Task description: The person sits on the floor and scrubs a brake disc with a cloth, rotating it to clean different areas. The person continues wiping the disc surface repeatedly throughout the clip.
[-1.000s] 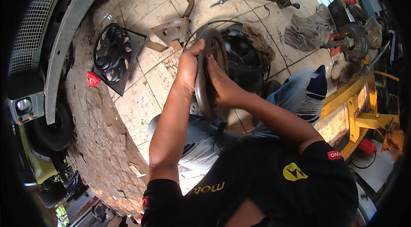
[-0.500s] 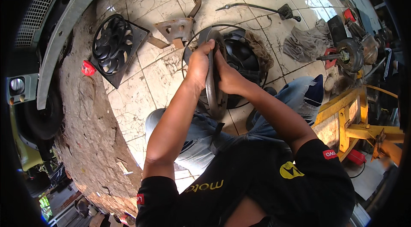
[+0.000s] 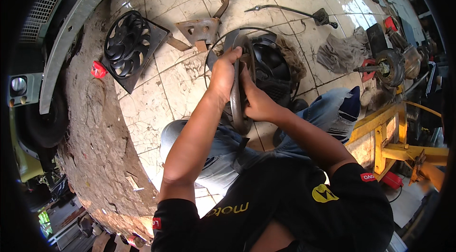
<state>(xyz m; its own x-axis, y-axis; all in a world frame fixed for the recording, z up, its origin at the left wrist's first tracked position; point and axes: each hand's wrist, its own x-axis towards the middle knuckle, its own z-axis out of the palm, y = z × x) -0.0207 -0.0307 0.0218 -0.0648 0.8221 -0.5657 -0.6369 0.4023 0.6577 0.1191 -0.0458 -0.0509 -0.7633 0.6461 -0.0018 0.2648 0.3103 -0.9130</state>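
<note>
A dark, worn steering wheel (image 3: 235, 102) stands nearly edge-on above my lap, its thick rim running away from me. My left hand (image 3: 224, 73) is closed around the left side of the rim, with the thumb near its far part. Against the wheel's right side, my right hand (image 3: 260, 102) is closed, fingers reaching inward; its fingertips are partly hidden by the rim. Just beyond and to the right, a black radiator fan (image 3: 271, 62) in a round shroud lies on the floor, partly covered by the wheel and my right hand.
Another black fan (image 3: 126, 40) lies on the tiles at left, beside a red object (image 3: 99, 69). A rusty pedal bracket (image 3: 199, 29), a gear lever with cable (image 3: 321, 16) and a grey rag (image 3: 341, 53) lie farther off. At right are a greasy shaft assembly (image 3: 393, 67) and a yellow frame (image 3: 380, 145).
My right hand has shifted a little nearer to me along the wheel. My left hand keeps its hold. The whole view has moved slightly.
</note>
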